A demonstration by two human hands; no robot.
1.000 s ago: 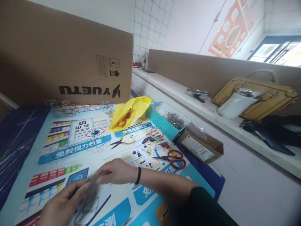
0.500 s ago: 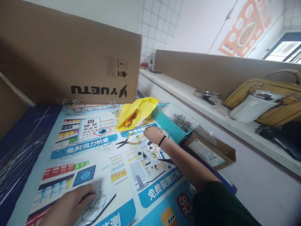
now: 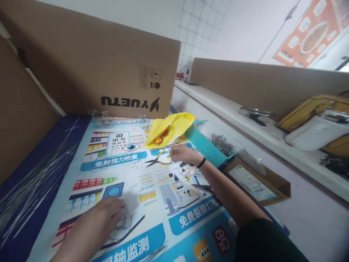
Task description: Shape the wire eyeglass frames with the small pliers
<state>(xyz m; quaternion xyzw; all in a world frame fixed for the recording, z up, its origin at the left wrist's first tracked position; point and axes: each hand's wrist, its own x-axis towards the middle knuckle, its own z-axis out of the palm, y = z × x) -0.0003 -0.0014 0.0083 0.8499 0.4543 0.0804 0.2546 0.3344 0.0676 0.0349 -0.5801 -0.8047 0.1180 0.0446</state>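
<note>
My left hand [image 3: 105, 218] is low on the printed mat, its fingers curled round the edge of a tangle of thin wire [image 3: 122, 227]. Farther off, my right hand [image 3: 182, 153] is closed in front of the yellow paper packet [image 3: 178, 125]; whatever its fingers hold is too small to name. Just left of it lie pliers with yellow handles [image 3: 158, 160], jaws apart. Orange items [image 3: 161, 137] show in the packet's mouth. A second dark-tipped tool [image 3: 203, 187] lies partly behind my right forearm.
A teal box [image 3: 204, 145] of tangled wire pieces [image 3: 222, 143] stands at the right, beside an open brown carton [image 3: 259, 182]. More wire bits [image 3: 99, 114] lie at the back. A big cardboard box [image 3: 122, 65] walls the rear. A white ledge [image 3: 215, 100] runs along the right.
The view has swung left, so things appear farther right. My left hand has shifted forward over the wire tangle. My right hand stays closed by the pliers.
</note>
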